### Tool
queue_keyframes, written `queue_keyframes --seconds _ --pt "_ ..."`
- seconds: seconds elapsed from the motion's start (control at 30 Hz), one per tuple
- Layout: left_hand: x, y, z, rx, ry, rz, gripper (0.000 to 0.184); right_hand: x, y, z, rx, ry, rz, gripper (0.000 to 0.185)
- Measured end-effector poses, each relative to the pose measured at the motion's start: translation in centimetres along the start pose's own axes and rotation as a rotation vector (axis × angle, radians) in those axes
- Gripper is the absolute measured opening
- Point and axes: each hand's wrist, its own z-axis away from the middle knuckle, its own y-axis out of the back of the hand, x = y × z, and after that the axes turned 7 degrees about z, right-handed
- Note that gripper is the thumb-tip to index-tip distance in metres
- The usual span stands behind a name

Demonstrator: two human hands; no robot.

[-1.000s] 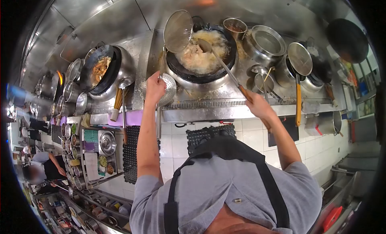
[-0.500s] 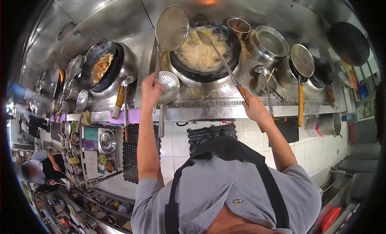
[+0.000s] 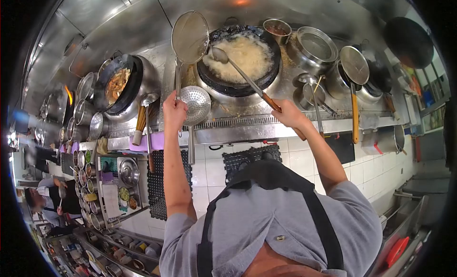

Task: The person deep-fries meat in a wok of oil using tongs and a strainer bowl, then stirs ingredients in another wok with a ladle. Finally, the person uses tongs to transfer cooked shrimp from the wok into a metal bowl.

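Observation:
My left hand (image 3: 175, 111) is closed round the handle of a round mesh strainer (image 3: 190, 37), held up at the left side of a black wok (image 3: 274, 67). Pale, foaming liquid (image 3: 247, 58) bubbles in that wok. In my right hand (image 3: 289, 114) is the wooden handle of a wok ladle (image 3: 245, 78). The ladle's head is over the wok's left part, close to the strainer's rim; whether they touch I cannot tell. Below the strainer, a perforated skimmer (image 3: 196, 104) lies on the stove, its handle jutting past the front edge.
Left on the stove is another wok (image 3: 135, 79) with food, beside a bamboo brush (image 3: 141, 119) and a ladle (image 3: 149, 122). Pots (image 3: 316, 47) and a yellow-handled strainer (image 3: 354, 67) stand right. Another person (image 3: 45, 196) works at far left, near many small containers.
The ladle's head has moved from the wok's middle to its left part, and my right hand has shifted left. The strainer has moved a little left. The foam looks paler.

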Motion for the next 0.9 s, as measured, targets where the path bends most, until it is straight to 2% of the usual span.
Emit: queue_keyframes --seconds 0.03,0.13,0.2,0.27,0.37,0.4,0.47,0.57,0.6,0.63,0.67,0.7,0.73,0.77,0.8,0.83,0.87,0.9 --pt "-0.7 0.1 -0.2 0.006 -0.001 0.008 0.06 -0.2 0.8 0.4 -0.082 -0.074 -0.036 0.035" --pt "-1.5 0.0 0.2 0.015 0.031 0.089 0.053 -0.1 1.6 5.6 0.2 -0.065 -0.064 0.047" --pt "-1.8 -0.5 0.2 -0.023 0.082 0.238 0.044 1.7 0.2 7.7 0.367 -0.141 -0.004 0.054" --pt "-2.2 -1.5 0.4 -0.102 0.16 0.465 0.033 5.1 -2.6 8.5 0.477 -0.258 0.021 0.064" --pt "-3.4 -4.6 0.6 -0.091 0.258 0.665 0.022 11.9 -8.1 7.8 0.515 -0.412 0.034 0.067" --pt "-3.8 -5.9 1.0 -0.101 0.276 0.735 0.028 13.9 -9.3 7.3 0.495 -0.421 0.051 0.067" --pt "-3.5 -8.4 2.3 -0.143 0.298 0.845 0.023 17.1 -11.6 6.5 0.446 -0.432 0.076 0.065" --pt "-2.4 -13.2 4.8 -0.189 0.272 0.917 0.024 20.0 -12.1 5.0 0.204 -0.512 0.37 0.055" --pt "-2.0 -15.2 5.5 -0.204 0.257 0.928 0.026 18.9 -11.0 4.5 0.142 -0.399 0.428 0.053" --pt "-1.3 -17.6 6.3 -0.234 0.182 0.829 0.028 16.9 -9.0 4.4 0.116 -0.157 0.223 0.06" --pt "-0.4 -20.3 7.0 -0.273 0.11 0.733 0.03 15.6 -9.1 3.9 0.101 -0.105 -0.234 0.065" --pt "0.0 -22.3 7.7 -0.315 0.044 0.64 0.032 7.8 -4.1 5.2 -0.066 -0.101 -0.687 0.062" --pt "-0.1 -23.8 8.4 -0.38 0.005 0.545 0.032 4.6 -2.7 6.0 -0.183 -0.156 -1.323 0.059" --pt "-0.4 -25.2 9.0 -0.442 -0.039 0.455 0.033 1.3 0.0 6.7 -0.232 -0.091 -1.511 0.058" --pt "-0.7 -26.4 9.6 -0.494 -0.09 0.369 0.034 3.8 0.0 6.3 -0.136 -0.127 -1.392 0.053" --pt "-2.1 -26.5 9.9 -0.603 -0.037 0.283 0.035 6.7 0.2 5.7 -0.053 -0.161 -1.268 0.049" --pt "-4.3 -26.0 10.2 -0.701 0.015 0.196 0.038 8.4 1.7 4.8 0.157 -0.203 -1.046 0.05" --pt "-6.5 -25.6 11.1 -0.819 0.19 0.243 0.037 10.1 3.5 3.3 0.353 -0.232 -0.817 0.05"
